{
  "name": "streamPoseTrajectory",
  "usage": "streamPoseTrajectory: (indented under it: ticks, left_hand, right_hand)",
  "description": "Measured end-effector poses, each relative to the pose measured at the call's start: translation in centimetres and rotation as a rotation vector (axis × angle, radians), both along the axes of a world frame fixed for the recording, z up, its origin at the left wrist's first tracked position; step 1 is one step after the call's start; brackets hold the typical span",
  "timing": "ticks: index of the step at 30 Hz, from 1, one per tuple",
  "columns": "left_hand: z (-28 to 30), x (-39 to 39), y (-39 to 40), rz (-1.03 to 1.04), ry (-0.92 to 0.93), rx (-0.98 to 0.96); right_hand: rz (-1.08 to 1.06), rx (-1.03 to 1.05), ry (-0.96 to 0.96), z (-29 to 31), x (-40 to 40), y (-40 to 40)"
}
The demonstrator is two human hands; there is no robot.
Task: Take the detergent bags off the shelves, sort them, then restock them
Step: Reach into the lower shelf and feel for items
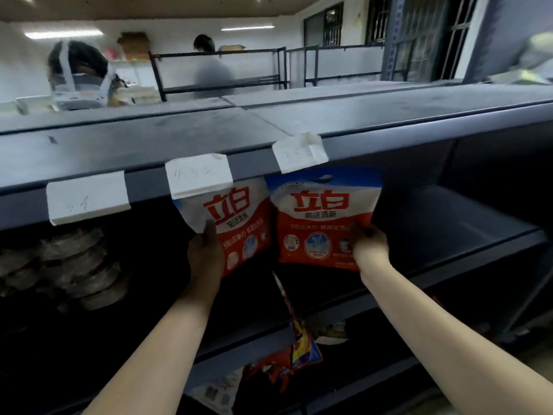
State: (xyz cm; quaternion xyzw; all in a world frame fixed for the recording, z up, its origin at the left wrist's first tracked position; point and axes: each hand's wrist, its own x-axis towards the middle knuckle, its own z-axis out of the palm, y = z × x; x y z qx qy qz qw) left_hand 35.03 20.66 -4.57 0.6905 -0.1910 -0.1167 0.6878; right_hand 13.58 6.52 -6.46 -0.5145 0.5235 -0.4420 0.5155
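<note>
Detergent bags at frame centre, 2 side by side: left hand [206, 250] grips left bag [236, 223], right hand [369, 245] grips right bag [321, 223].

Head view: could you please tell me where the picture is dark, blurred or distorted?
Head view: the shelf interior under the top shelf edge is in deep shadow; the background people are blurred; the two detergent bags stay readable; wide-angle bending curves the shelf lines; ceiling lights glare.

Detergent bags [324, 217] red-orange, white, blue tops, red characters; shelf [389, 139] dark grey; labels [86, 196] white.
</note>
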Motion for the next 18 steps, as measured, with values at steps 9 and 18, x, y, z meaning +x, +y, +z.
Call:
streamPoseTrajectory:
  ticks: [9,18]
  left_hand:
    - [2.2,-8.0,-2.0,0.000,-0.271,0.297]
    - [1.8,-18.5,-3.6,-0.106,-0.295,0.111]
  right_hand:
    - [-0.466,-0.211,0.292,3.1,-11.1,1.8]
    - [-0.667,-0.386,0.272,4.6,-22.0,1.3]
